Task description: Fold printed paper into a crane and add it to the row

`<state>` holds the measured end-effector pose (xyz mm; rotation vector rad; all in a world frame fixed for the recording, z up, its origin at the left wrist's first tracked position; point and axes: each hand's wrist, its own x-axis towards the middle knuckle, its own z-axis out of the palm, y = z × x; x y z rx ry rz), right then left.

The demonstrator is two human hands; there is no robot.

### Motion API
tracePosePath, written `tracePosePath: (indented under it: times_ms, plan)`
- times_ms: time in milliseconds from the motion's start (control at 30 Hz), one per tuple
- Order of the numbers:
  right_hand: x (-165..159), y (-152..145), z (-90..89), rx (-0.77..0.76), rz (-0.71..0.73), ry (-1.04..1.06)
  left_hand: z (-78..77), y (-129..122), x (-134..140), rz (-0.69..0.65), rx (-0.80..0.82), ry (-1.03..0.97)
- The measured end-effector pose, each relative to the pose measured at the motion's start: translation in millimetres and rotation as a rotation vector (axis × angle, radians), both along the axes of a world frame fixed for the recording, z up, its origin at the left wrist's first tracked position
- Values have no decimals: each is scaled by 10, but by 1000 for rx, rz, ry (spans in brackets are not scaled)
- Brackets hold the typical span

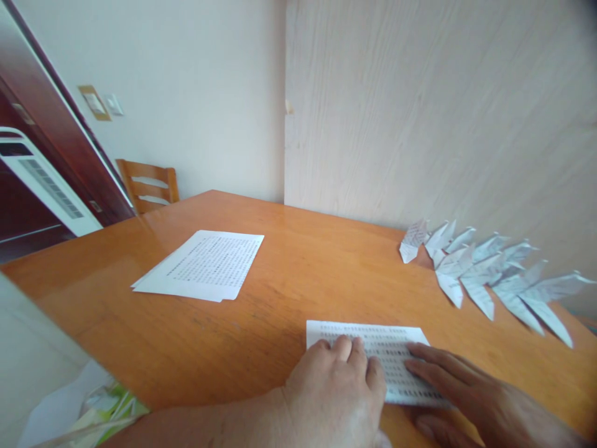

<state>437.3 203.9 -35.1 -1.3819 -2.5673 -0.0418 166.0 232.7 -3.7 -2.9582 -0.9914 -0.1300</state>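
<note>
A printed sheet of paper (396,367) lies on the table in front of me, its lower edge looking folded. My left hand (338,382) presses on its left part with the fingers bent and closed; the fingertips are partly hidden. Across the right side of the sheet, my right hand (461,379) rests with its fingers stretched out, the thumb low near the front edge. Several folded paper pieces (480,274), pointed like birds or wings and printed with text, stand in overlapping rows at the right back of the table.
A small stack of printed sheets (209,264) lies on the wooden table (280,267), left of my hands. Behind it stands a wooden chair (152,180). A pale panel (420,106) rises along the far edge. Papers and a green-and-white bag (109,404) sit below at the lower left.
</note>
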Motion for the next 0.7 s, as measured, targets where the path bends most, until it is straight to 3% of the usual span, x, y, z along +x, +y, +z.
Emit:
tracePosePath:
  times_ms: [400, 700]
  plan:
    - [66, 8, -60, 15, 14, -64, 37, -12, 6, 9, 9, 18]
    - [115, -9, -99, -7, 2, -48, -22, -20, 14, -2, 10, -10]
